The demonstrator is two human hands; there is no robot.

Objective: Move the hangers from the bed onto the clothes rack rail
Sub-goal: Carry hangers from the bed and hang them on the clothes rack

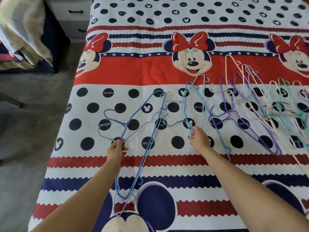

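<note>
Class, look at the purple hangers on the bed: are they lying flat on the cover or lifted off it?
Lying flat. The purple hangers rest on the bed cover; neither hand touches them.

Well left of the left hand (pixel 117 150), grey carpet (pixel 25 148) covered the floor beside the bed. Farther ahead on that side stood a white chest of drawers (pixel 73 15) with dark handles. Pale fabric (pixel 20 25) hung over a stack of folded textiles (pixel 20 59) at the far left.
</note>
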